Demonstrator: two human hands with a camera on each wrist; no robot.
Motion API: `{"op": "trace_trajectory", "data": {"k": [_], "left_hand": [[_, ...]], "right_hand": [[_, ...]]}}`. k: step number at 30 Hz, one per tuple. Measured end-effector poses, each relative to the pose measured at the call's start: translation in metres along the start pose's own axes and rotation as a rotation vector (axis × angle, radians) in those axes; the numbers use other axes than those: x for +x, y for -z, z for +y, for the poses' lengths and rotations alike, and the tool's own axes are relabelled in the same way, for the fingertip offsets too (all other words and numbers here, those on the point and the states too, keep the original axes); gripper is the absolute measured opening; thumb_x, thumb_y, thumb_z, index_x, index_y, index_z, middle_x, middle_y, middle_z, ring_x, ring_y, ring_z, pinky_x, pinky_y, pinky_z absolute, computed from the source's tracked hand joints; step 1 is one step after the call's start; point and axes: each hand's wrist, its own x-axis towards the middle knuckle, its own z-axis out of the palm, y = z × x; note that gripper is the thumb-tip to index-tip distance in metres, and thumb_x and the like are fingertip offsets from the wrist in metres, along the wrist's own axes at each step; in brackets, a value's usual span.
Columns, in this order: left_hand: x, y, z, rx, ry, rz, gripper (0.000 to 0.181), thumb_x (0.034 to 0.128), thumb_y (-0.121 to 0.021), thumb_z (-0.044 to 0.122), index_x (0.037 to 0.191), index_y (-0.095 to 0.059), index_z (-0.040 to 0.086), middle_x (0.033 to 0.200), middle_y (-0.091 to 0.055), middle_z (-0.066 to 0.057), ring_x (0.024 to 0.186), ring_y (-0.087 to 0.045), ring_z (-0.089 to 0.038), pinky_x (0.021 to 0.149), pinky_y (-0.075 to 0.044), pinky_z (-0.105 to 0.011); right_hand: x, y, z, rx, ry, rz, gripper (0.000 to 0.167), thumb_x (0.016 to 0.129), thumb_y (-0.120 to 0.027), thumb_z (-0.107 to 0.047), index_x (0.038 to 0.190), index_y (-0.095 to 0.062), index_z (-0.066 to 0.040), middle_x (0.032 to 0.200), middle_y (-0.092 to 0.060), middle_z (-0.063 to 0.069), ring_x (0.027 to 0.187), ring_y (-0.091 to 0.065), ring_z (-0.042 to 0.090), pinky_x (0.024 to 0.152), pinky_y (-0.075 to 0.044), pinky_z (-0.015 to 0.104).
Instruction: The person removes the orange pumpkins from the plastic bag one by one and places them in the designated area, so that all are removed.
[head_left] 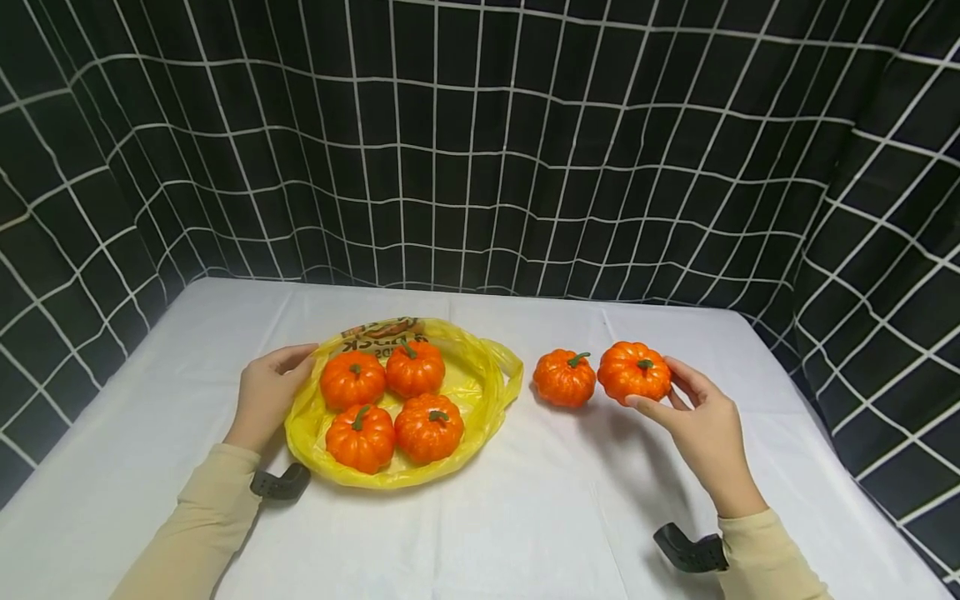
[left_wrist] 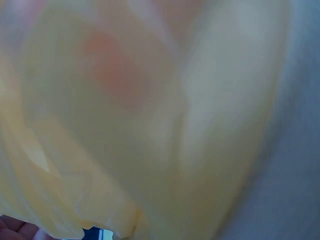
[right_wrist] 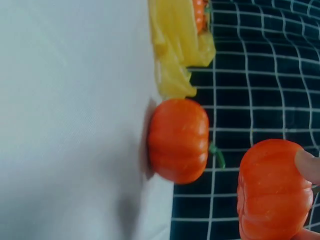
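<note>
A yellow plastic bag (head_left: 482,417) lies on the white-covered table with its mouth spread wide. Inside it sit several small orange pumpkins (head_left: 360,439) with green stems. My left hand (head_left: 264,398) holds the bag's left rim; its fingertips are partly hidden behind the plastic. Blurred yellow plastic (left_wrist: 165,150) fills most of the left wrist view. My right hand (head_left: 708,433) grips another pumpkin (head_left: 634,372) between thumb and fingers, raised above the cloth. To its left, a loose pumpkin (head_left: 564,378) rests on the table, between the held one and the bag.
A white cloth (head_left: 510,533) covers the table. Black fabric with a white grid (head_left: 487,150) hangs behind and along both sides. Each forearm carries a black wrist device, such as the right one (head_left: 690,550).
</note>
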Motion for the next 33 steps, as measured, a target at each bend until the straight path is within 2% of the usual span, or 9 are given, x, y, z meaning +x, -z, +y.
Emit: {"op": "trace_trajectory", "data": {"k": [11,19,21,24,27,33], "left_hand": [[0.002,-0.001,-0.002,0.011,-0.037,0.026,0.036,0.0981,-0.06,0.022,0.127,-0.066,0.002,0.131,-0.065,-0.02,0.131,-0.055,-0.035,0.11,-0.047,-0.046],[0.0,0.0,0.0,-0.002,-0.014,0.016,0.036,0.0989,-0.059,0.023,0.128,-0.065,0.002,0.133,-0.064,-0.019,0.132,-0.054,-0.034,0.11,-0.047,-0.045],[0.0,0.0,0.0,-0.003,-0.009,0.015,0.037,0.099,-0.059,0.023,0.129,-0.065,0.002,0.134,-0.064,-0.019,0.133,-0.054,-0.034,0.11,-0.047,-0.045],[0.001,0.0,-0.001,-0.005,-0.005,0.012,0.037,0.0991,-0.059,0.024,0.129,-0.064,0.003,0.134,-0.063,-0.019,0.133,-0.053,-0.034,0.11,-0.047,-0.045],[0.001,0.0,-0.001,-0.001,-0.009,0.012,0.037,0.0992,-0.058,0.023,0.129,-0.065,0.003,0.134,-0.063,-0.019,0.132,-0.054,-0.034,0.111,-0.047,-0.045],[0.001,-0.001,-0.002,0.0,-0.009,0.016,0.036,0.0989,-0.058,0.022,0.128,-0.065,0.002,0.133,-0.064,-0.019,0.132,-0.054,-0.034,0.11,-0.047,-0.045]], "right_hand": [[0.006,0.015,0.023,-0.022,-0.086,0.044,0.084,0.083,-0.081,-0.031,0.151,-0.039,-0.004,0.155,-0.042,0.018,0.144,-0.04,0.032,0.101,-0.043,0.008],[0.015,0.019,0.036,-0.043,-0.111,0.03,0.084,0.085,-0.079,-0.033,0.152,-0.037,-0.004,0.156,-0.042,0.017,0.145,-0.04,0.032,0.102,-0.043,0.008],[0.018,0.018,0.039,-0.05,-0.132,0.023,0.085,0.085,-0.079,-0.035,0.153,-0.036,-0.005,0.156,-0.042,0.017,0.145,-0.039,0.031,0.108,-0.042,0.014],[0.021,0.017,0.043,-0.056,-0.159,0.014,0.088,0.085,-0.078,-0.037,0.153,-0.035,-0.005,0.155,-0.042,0.017,0.146,-0.038,0.032,0.119,-0.037,0.033],[0.025,0.016,0.047,-0.05,-0.181,0.008,0.088,0.085,-0.078,-0.036,0.154,-0.034,-0.004,0.155,-0.041,0.019,0.146,-0.036,0.033,0.121,-0.032,0.048],[0.031,0.012,0.054,-0.043,-0.222,-0.003,0.088,0.086,-0.078,-0.034,0.154,-0.033,-0.004,0.156,-0.04,0.02,0.147,-0.034,0.034,0.122,-0.03,0.048]]}}
